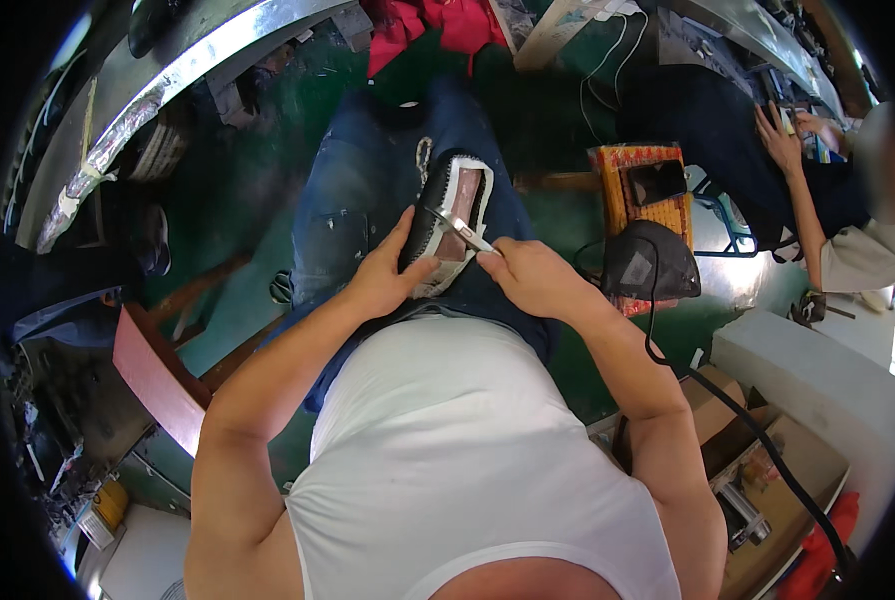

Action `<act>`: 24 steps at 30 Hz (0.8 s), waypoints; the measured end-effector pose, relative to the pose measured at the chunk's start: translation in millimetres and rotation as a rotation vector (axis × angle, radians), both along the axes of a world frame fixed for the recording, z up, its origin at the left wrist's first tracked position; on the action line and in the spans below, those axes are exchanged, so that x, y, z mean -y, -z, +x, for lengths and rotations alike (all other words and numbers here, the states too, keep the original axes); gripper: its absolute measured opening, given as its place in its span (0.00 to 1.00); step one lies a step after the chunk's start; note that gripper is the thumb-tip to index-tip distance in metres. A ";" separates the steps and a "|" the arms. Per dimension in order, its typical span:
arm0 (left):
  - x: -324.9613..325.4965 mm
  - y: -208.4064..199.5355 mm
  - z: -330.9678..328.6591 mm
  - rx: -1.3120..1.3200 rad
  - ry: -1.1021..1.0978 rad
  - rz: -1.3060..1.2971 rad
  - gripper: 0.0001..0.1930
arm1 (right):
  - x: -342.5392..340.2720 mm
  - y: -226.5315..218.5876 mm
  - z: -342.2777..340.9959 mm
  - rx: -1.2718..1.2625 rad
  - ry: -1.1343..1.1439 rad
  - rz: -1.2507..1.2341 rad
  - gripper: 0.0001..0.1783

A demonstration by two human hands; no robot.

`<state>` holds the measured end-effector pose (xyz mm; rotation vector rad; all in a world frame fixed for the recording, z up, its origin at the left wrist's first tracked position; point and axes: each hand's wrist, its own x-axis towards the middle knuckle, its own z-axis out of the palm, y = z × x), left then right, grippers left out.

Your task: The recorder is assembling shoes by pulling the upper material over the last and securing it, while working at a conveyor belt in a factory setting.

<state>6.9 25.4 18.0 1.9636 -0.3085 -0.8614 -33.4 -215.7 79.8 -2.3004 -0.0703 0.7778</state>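
On my lap lies a shoe (470, 190), its underside turned up. It has a black upper with stitching along the edge, a pale rim and a brownish middle. My left hand (392, 272) grips the shoe's left side near the end closest to me, thumb and fingers around it. My right hand (532, 280) is closed on the end of a shiny metal hand tool (465, 232). The tool's head rests against or just over the shoe's underside; its exact kind is unclear. My blue jeans (332, 220) support the shoe.
Right of my knee, a black phone (657, 182) lies on an orange patterned seat (615, 190), near a dark rounded object (652, 262) and black cable (732, 402). A co-worker (817, 200) sits beyond. A cardboard box (782, 510) stands lower right; a metal-edged bench (167, 80) curves upper left.
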 end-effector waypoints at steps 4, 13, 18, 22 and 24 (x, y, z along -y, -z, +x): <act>0.2 -9.5 10.4 -0.132 0.116 0.033 0.59 | -8.7 13.6 -20.5 0.275 0.193 0.111 0.21; -7.2 -101.4 40.9 0.321 0.089 0.193 0.45 | 22.5 16.7 -45.0 0.037 0.433 0.287 0.18; -2.3 -129.3 68.0 0.364 -0.074 -0.287 0.42 | 28.0 14.2 -54.6 -0.032 0.577 0.589 0.13; 38.5 -76.5 96.9 0.019 -0.245 -0.116 0.35 | 29.8 12.7 -58.7 -0.052 0.459 0.520 0.13; 29.2 -31.8 82.7 -0.056 -0.001 -0.019 0.37 | 23.1 4.8 -61.3 -0.033 0.420 0.419 0.12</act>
